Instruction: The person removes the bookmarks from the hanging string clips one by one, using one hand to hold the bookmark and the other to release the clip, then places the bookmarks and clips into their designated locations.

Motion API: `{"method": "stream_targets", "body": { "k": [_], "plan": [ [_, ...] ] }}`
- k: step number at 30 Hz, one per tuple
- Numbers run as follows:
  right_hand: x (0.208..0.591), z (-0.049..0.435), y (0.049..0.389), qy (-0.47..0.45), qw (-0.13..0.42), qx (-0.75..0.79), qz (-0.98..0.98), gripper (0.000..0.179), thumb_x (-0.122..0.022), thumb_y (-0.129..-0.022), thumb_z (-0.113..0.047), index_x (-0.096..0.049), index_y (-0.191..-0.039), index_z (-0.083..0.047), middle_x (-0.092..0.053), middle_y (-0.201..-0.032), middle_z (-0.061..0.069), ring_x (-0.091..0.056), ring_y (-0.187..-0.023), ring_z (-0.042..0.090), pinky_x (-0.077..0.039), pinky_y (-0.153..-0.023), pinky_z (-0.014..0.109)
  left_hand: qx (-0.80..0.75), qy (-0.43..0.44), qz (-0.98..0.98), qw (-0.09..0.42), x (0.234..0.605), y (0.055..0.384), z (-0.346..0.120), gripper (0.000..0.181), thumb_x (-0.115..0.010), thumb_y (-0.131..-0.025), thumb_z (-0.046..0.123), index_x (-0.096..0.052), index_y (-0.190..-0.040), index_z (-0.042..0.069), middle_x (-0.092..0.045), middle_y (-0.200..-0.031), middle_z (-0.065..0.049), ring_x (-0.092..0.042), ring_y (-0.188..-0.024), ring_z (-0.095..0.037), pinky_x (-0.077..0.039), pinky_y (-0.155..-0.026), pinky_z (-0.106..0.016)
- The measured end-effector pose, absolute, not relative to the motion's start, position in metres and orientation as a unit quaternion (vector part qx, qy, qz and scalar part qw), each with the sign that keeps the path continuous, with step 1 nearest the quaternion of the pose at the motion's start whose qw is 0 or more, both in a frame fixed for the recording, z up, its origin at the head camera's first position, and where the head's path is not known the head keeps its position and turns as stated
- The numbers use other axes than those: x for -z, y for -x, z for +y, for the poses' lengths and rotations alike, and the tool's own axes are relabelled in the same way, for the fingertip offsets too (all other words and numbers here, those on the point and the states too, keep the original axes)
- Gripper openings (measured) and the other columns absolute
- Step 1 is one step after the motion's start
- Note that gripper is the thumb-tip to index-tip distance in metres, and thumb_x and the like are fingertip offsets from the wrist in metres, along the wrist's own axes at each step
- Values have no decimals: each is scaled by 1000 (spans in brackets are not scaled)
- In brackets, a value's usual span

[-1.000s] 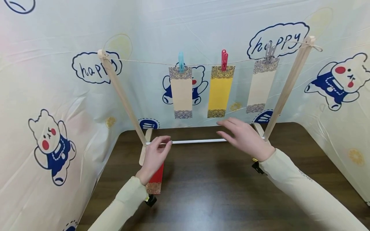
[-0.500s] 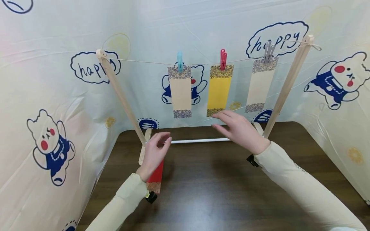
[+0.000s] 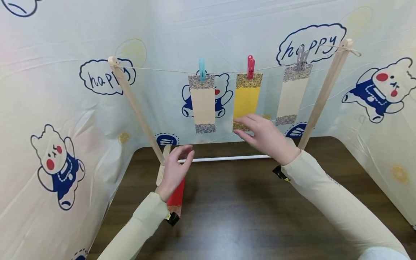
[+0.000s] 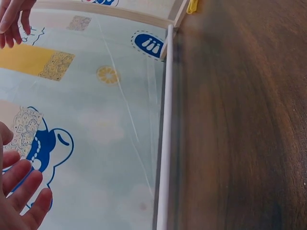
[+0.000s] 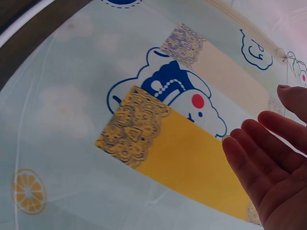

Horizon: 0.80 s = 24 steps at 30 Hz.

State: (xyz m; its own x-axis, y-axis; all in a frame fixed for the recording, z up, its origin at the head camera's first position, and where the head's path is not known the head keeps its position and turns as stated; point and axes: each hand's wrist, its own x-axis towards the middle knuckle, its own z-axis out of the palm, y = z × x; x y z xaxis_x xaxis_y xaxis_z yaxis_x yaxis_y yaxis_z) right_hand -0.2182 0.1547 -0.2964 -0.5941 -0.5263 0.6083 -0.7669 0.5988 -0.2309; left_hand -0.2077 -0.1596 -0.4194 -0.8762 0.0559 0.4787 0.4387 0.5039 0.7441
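My right hand (image 3: 264,137) hovers in front of the lower end of a yellow paper card (image 3: 247,99), thumb and fingers apart with nothing between them. That card hangs from a string by a red clothespin (image 3: 250,68). To its left, a blue clothespin (image 3: 202,70) holds a cream card (image 3: 204,104); to its right, a grey clothespin (image 3: 300,59) holds a pale card (image 3: 292,96). My left hand (image 3: 175,171) is empty, fingers loosely bent, above a red card (image 3: 176,195) on the table that it partly covers. The right wrist view shows the right fingers (image 5: 273,158) overlapping the yellow card.
Two wooden posts (image 3: 138,110) carry the string, joined low down by a white rod (image 3: 224,159). Behind stands a printed cloth (image 3: 169,32) with bears and "happy" bubbles. The dark wooden table (image 3: 234,202) spreads in front. A yellow object (image 4: 192,6) lies near the far post in the left wrist view.
My right hand has moved left and up, from right of the yellow card to in front of its lower end. The left hand has stayed nearly still. The hanging cards keep their places.
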Motion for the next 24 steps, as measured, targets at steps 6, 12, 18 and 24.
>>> {"method": "stream_targets", "body": {
  "k": [6,12,18,24],
  "plan": [
    [282,148,222,-372,255,-236,-860,33,-77,-96,-13,-71,-126,-2,-73,-113,15,-69,-100,30,-61,-89,45,491,139,-834,209,416,209,-160,25,-71,-101,20,-73,-123,8,-72,-116,-7,-69,-99,-22,-60,-89,-44],
    [267,143,225,-372,273,-241,-854,33,-77,-96,-13,-71,-127,-2,-72,-113,15,-68,-96,30,-61,-85,44,512,130,-823,212,411,215,-160,25,-69,-102,23,-72,-123,9,-73,-114,-6,-68,-98,-20,-57,-85,-30],
    [253,138,228,-381,289,-250,-842,34,-77,-96,-13,-71,-126,-1,-72,-115,17,-70,-100,32,-61,-88,45,520,122,-818,214,406,220,-157,29,-68,-103,30,-71,-125,11,-72,-117,-4,-66,-102,-18,-57,-88,-37],
    [242,134,232,-382,297,-263,-835,36,-77,-96,-13,-70,-128,-1,-71,-117,17,-69,-99,30,-61,-88,45,533,116,-809,217,401,224,-153,32,-68,-103,33,-70,-126,11,-72,-118,-4,-66,-103,-18,-57,-92,-47]
  ]
}}
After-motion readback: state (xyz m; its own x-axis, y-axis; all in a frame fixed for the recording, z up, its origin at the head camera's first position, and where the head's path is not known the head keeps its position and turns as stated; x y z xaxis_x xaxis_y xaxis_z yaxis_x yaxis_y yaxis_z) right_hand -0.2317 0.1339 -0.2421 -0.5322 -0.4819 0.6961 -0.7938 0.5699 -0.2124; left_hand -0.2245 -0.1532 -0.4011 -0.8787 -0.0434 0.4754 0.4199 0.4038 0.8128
